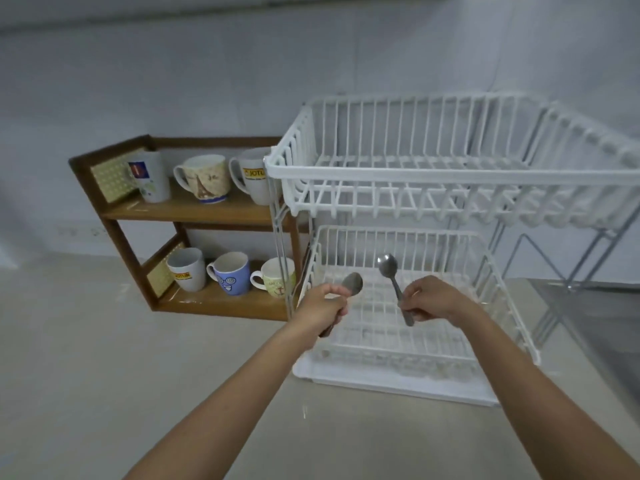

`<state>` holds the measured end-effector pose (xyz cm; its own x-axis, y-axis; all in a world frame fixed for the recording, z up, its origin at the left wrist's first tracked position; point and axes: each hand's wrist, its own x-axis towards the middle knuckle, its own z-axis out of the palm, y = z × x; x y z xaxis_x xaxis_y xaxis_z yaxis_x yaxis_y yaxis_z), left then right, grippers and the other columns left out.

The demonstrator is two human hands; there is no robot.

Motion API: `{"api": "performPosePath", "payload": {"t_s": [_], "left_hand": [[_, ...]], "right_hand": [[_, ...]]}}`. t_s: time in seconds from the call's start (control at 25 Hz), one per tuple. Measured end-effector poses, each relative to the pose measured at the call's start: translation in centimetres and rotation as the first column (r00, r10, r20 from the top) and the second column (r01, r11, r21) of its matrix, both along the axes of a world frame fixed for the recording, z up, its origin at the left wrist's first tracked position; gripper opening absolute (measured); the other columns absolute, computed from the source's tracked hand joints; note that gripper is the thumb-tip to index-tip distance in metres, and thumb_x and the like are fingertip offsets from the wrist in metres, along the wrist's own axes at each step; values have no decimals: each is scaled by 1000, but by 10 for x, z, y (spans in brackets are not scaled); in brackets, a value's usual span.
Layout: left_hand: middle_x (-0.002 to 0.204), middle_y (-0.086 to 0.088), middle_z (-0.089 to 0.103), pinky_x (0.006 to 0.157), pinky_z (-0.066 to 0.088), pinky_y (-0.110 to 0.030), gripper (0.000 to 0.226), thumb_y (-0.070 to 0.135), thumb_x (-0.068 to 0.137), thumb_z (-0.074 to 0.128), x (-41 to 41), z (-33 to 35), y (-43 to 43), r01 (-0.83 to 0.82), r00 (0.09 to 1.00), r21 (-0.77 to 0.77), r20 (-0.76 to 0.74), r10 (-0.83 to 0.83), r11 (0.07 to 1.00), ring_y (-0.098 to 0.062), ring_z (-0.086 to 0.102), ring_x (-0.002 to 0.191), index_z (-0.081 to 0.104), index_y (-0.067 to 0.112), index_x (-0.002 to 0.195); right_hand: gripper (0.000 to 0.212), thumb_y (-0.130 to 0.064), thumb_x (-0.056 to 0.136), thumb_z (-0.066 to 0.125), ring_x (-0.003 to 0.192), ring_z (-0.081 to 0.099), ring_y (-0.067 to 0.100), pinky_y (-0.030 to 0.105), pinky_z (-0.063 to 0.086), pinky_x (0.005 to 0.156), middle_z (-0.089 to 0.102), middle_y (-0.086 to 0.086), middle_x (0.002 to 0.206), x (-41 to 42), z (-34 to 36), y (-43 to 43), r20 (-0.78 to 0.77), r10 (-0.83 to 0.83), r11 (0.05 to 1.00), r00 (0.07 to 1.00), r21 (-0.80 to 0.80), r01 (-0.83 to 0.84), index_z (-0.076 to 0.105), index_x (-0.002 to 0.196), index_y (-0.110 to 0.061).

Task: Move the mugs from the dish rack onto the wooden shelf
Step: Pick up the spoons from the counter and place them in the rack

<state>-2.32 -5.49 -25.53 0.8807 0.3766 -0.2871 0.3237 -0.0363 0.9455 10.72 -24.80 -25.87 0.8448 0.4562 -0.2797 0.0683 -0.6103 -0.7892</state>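
Note:
The white two-tier dish rack stands on the counter at the right, with no mugs in either tier. The wooden shelf stands to its left. Its upper board carries three mugs: a tall white one, an Eiffel-tower mug and a white Jotun mug. On the lower board sit another Jotun mug, a blue mug and a cream mug. My left hand grips a metal spoon at the lower tier's left edge. My right hand grips a second spoon over the lower tier.
A white drip tray lies under the rack. A steel sink surface is at the far right. Beige countertop spreads in front of the shelf. A grey wall rises behind everything.

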Motion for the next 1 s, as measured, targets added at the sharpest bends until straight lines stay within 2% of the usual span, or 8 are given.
{"api": "performPosePath", "payload": {"t_s": [0.16,0.24,0.36,0.44,0.56,0.8,0.92,1.0], "left_hand": [[101,-10,65,78,42,-25,26,10,93,51,58,-36,-8,-3,999,286,-48,18,958,-22,60,94,65,4,115],[114,-13,65,79,42,-23,30,8,92,51,68,-52,-9,21,996,362,-88,11,932,-26,61,102,65,7,119],[114,-12,67,77,46,-23,28,5,87,57,73,-69,-7,33,989,419,-147,32,908,-21,61,96,65,9,113],[111,-10,68,78,46,-21,27,6,84,62,73,-75,-3,48,988,471,-150,27,881,-19,62,96,64,10,111],[110,-9,67,82,45,-23,33,10,85,65,69,-75,2,109,991,613,-132,-34,783,-22,63,103,59,13,117],[122,-8,58,84,49,-36,43,18,94,50,44,-52,6,63,992,794,15,-122,605,-26,58,109,43,19,136],[119,-2,61,86,47,-32,36,11,92,49,10,-46,14,-78,960,798,222,-172,598,-21,58,108,53,20,127],[110,3,63,79,46,-24,32,4,87,50,-22,-48,20,-177,914,786,355,-198,593,-16,59,99,62,20,113]], "right_hand": [[10,-6,80,71,46,59,15,24,54,54,66,14,61,12,-37,20,-19,40,986,999,-163,-42,72,80,5],[13,-6,82,69,47,60,14,25,55,55,67,15,66,11,-50,30,-23,39,981,999,-190,-43,72,82,6],[13,-9,82,68,57,64,17,26,57,58,69,14,75,10,-60,38,5,3,980,1000,-201,-1,70,86,3],[11,-12,82,69,70,66,20,31,58,69,72,16,90,9,-61,40,56,8,971,998,-238,6,66,86,-2],[24,-15,83,68,84,64,21,32,54,77,67,15,107,3,-58,38,138,32,955,990,-297,10,59,103,-5],[34,-16,86,57,95,64,26,33,54,76,61,12,110,-21,-42,56,318,15,946,948,-311,90,56,120,-9],[35,-16,88,57,119,52,24,34,48,94,50,9,133,-48,-29,83,437,-34,976,899,-180,124,57,123,-13],[26,-14,87,60,121,51,23,33,47,94,54,7,131,-79,-24,94,595,-62,992,802,-51,114,62,113,-12]]}}
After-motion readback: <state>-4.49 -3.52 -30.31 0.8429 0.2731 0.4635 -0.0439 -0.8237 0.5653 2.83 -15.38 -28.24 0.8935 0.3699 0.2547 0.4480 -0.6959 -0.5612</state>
